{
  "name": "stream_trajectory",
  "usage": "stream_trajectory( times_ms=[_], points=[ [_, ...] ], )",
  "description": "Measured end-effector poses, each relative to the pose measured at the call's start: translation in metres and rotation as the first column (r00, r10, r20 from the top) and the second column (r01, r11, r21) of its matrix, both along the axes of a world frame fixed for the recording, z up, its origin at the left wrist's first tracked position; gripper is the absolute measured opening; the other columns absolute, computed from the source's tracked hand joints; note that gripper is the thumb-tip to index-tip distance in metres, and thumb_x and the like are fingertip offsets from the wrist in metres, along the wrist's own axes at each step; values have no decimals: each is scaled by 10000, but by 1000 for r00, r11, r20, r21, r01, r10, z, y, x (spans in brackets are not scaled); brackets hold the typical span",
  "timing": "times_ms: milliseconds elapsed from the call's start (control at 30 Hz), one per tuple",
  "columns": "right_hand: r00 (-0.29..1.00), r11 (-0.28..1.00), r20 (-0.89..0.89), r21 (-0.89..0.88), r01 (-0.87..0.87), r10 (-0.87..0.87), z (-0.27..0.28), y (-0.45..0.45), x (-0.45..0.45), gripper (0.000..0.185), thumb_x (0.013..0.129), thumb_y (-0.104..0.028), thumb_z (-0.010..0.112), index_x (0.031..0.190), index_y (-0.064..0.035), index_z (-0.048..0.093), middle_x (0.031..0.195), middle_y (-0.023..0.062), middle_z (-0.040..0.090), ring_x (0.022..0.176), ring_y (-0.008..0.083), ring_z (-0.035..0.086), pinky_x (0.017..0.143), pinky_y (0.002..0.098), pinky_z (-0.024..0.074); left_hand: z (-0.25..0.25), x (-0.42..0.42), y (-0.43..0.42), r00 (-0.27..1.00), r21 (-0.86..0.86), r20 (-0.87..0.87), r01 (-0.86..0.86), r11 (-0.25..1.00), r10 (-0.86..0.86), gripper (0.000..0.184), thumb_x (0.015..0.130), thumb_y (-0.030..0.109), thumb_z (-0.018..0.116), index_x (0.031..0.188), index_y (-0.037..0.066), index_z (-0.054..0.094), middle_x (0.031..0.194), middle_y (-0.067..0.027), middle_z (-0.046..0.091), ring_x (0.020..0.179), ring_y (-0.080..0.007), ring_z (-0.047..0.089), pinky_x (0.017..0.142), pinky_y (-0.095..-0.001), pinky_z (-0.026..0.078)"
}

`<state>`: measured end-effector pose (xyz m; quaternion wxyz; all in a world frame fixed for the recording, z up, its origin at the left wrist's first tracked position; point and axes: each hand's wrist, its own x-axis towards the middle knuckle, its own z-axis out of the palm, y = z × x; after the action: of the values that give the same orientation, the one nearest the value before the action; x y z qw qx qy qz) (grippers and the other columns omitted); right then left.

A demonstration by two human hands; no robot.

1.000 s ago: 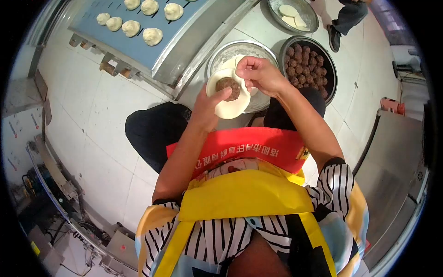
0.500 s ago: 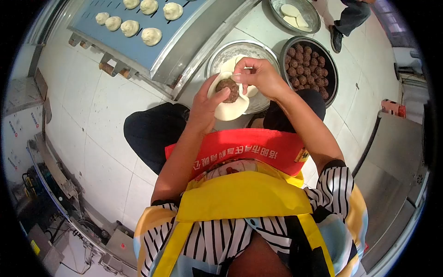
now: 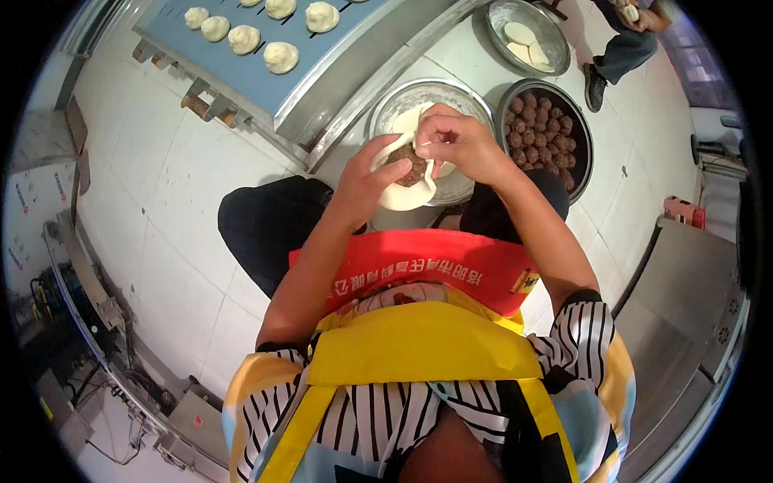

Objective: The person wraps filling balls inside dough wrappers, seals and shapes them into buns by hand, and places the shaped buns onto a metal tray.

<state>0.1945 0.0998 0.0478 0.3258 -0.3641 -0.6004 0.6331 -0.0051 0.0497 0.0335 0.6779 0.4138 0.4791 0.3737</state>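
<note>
Dough wrapper [image 3: 407, 198] in both hands, the person seems to have put it over the near bowl [image 3: 452, 97] so that stray flour might drop there; in the head view it sits between the blue-topped table [image 3: 201, 60] and the dark pan [image 3: 585, 145]. The left hand [image 3: 360, 183] cups it from beneath, its grip curled partly closed, with the thumb on the filling ball [image 3: 409, 167], presumably to keep the meat centred. The right hand [image 3: 467, 146] has its grip pinched small on the raised rim, likely because a fold holds better between fingertips. Bowl and pan stand on the floor [image 3: 185, 185] near the knees, probably for short reaches. As for counts, there are one wrapper and one ball in hand, two metal bowls (the far bowl [image 3: 503, 16] being the second) and one pan. Three dough discs [image 3: 519, 33] show in the far bowl; those in the near one are too hidden to number. Six pleated buns [image 3: 281, 58] show well on the table, with slivers at the picture's edge. Meatballs [image 3: 535, 138] crowd the pan too closely for a sure total. One co-worker [image 3: 624, 56] is at upper right.
</note>
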Motion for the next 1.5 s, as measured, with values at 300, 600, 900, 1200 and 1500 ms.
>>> stream_trajectory(
  times_ms=[300,600,900,1200,1500],
  points=[
    [985,978,125,-160,136,-117,-1,-8,-4,44,829,-3,659,847,12,623,917,49,536,767,120,588,539,235,549,-9,0,7,981,63,-193,31,998,-18,453,825,260,655,1193,14,559,1065,-94,621,972,-158,582,858,-293,448],
    [984,987,176,161,-6,-22,-1,-14,-7,53,829,5,651,860,27,614,875,39,526,755,118,594,547,241,537,-2,-12,18,922,181,-333,268,946,-197,474,846,286,618,1225,12,546,1058,-96,637,938,-181,607,835,-292,457],
    [980,996,179,26,85,-88,-17,-12,-15,100,818,1,674,887,35,611,828,44,530,633,131,602,507,229,492,-35,4,-6,982,56,-33,-185,981,187,436,827,197,666,1195,-19,574,1031,-96,647,904,-138,602,808,-267,469],
    [966,981,259,191,-29,-22,-15,-11,-16,98,816,14,666,902,26,619,854,32,511,706,131,589,526,240,539,-23,-10,4,983,53,-182,-10,999,20,442,855,220,645,1233,5,566,1068,-86,640,953,-142,600,854,-268,456],
    [973,986,227,166,13,-51,-18,-16,-24,117,815,7,667,918,37,620,903,67,524,719,139,594,529,249,531,-35,-7,1,949,235,-297,-38,971,109,385,854,201,613,1192,16,593,991,-168,676,893,-176,642,807,-291,480]
  ],
)
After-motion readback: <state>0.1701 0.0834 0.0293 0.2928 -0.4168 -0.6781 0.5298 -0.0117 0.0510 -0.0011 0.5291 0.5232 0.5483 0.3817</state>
